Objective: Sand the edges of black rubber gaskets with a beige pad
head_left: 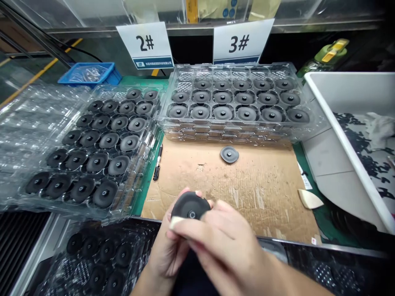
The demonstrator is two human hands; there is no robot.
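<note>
The left hand [168, 250] grasps a round, dark grey disc with a small raised hub at its middle [191, 205], its fingers curled under and around the rim so that the hub side faces up; fingertips show at the far edge. The right hand [228, 242] is closed over the near right side of the same disc, thumb and fingers pinched together, with a small cream-coloured piece [176, 222] sticking out from its fingertips against the disc's near left edge. How far the right fingers are bent beneath cannot be told. Both hands are above the near edge of a worn brown cardboard sheet [247, 185]. On the sheet, beyond the hands, lies one loose grey disc with a central stud [229, 154], just in front of a stack of clear plastic trays [228, 123] whose top tray holds rows of similar discs. To the left, a clear moulded tray filled with dark discs [101, 142] rests at a slant, and a slim black pen [158, 162] lies between it and the sheet. At the sheet's right edge lies a cream, wedge-shaped piece [310, 199], near a large white plastic bin [348, 164] containing small black parts [364, 139].
</note>
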